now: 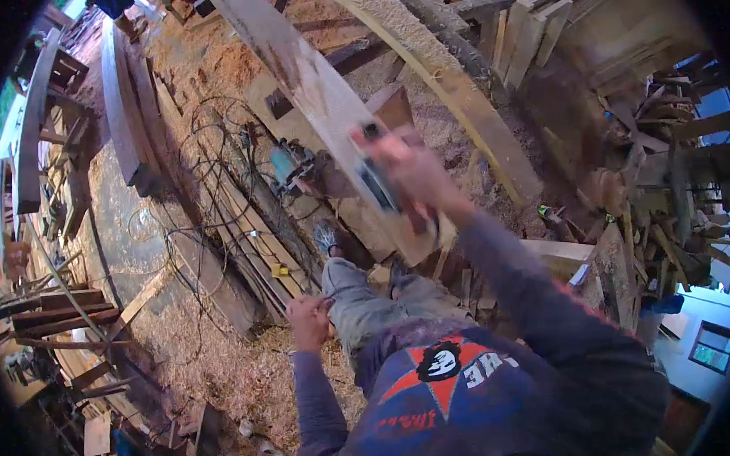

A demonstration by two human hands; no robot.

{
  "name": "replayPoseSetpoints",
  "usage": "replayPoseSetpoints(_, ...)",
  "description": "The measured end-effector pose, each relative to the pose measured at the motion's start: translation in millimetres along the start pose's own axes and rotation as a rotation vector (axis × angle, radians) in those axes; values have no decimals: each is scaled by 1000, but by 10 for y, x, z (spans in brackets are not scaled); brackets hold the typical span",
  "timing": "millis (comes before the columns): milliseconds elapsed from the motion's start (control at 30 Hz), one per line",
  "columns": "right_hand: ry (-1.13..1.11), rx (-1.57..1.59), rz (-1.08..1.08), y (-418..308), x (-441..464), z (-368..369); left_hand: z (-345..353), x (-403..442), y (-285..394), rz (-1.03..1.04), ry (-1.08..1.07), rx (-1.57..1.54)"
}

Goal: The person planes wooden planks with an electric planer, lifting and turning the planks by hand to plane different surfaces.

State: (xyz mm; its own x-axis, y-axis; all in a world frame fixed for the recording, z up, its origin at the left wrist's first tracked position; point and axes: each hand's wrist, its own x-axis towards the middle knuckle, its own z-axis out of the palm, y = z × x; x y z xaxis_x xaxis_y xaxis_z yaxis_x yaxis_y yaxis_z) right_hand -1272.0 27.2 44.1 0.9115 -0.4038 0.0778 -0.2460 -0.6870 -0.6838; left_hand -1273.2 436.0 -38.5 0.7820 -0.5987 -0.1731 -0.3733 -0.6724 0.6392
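Note:
My right hand (411,168), smeared by motion, is closed on a red-and-black tool that looks like a planer (377,185). The tool rests on the top face of a long, pale wooden beam (305,73), which slants from the upper middle down toward my legs. Its exact details are blurred. Beside my left thigh, my left hand (309,322) hangs with its fingers curled in. Whether anything is inside those fingers is hidden. Left of the beam, a teal power tool (287,162) sits among dark cables (211,179).
A curved beam (448,89) covered in shavings runs along the right. More curved beams (119,101) stand at the left. Planks (252,226) and loose cables lie near my feet. Wood shavings (210,354) cover the ground. Stacked timber (533,30) stands at the upper right.

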Motion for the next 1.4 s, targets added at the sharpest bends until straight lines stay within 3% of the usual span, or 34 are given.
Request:
replayPoseSetpoints(100, -32, 157, 334, -30, -1292, -260, 166, -80, 264, -63, -159, -158)
replayPoseSetpoints(167, 24, 182, 469, 124, -1947, -276, 254, -48, 476, 117, -227, -47)
replayPoseSetpoints(200, 28, 188, 470, 70, -2027, -357, 375, -8, 467, 182, -101, -66)
replayPoseSetpoints(300, -82, 253, 663, -173, -1941, -576, 292, 246, 592, 206, -130, -85)
replayPoseSetpoints(433, -51, 294, 552, -52, -965, -479, 121, 531, 507, 196, -111, -57)
replayPoseSetpoints(500, -31, 381, 528, -51, -320, -389, -75, 640, 510, 87, -105, -88)
replayPoseSetpoints(567, -157, 475, 495, -132, 425, -398, -195, 736, 465, 55, -67, -104)
replayPoseSetpoints(633, -60, 31, -16, 50, 1192, -184, -305, 849, 462, 22, -28, -121)
replayPoseSetpoints(733, -95, -396, -248, 147, 2424, 89, -392, 1112, 501, -13, -5, -58)
replayPoseSetpoints(800, -79, -138, -201, 235, 3048, 228, -325, 1308, 530, 77, 153, -88)
replayPoseSetpoints(867, -94, 125, -130, 324, 3349, 357, -328, 1461, 579, 61, 141, -79)
replayPoseSetpoints(900, -94, 260, 37, 345, 3429, 434, -364, 1486, 561, 55, 134, -63)
replayPoseSetpoints(933, -95, 396, 214, 350, 3348, 482, -405, 1431, 504, 44, 121, -55)
replayPoseSetpoints(967, -100, 403, 224, 418, 3165, 476, -442, 1377, 436, 57, 145, -47)
replayPoseSetpoints(1000, -178, 34, 26, 441, 2916, 377, -441, 1320, 391, 72, 175, -47)
replayPoseSetpoints(1133, -170, -229, -291, 226, 1247, -59, -313, 817, 384, 88, 188, -42)
replayPoseSetpoints(1167, -177, -169, -217, 196, 714, -176, -216, 678, 404, 92, 198, -42)
replayPoseSetpoints(1267, -241, 28, 229, 44, -724, -533, 265, 337, 361, 91, -132, -205)
replayPoseSetpoints(1300, -210, -15, 192, 229, -1204, -537, 418, 261, 436, 43, -230, -253)
replayPoseSetpoints(1333, -101, 95, 215, -117, -1452, -806, 500, 217, 562, 44, -215, -256)
replayPoseSetpoints(1400, -94, 164, 356, 198, -2091, -759, 567, 179, 742, 221, -211, -28)
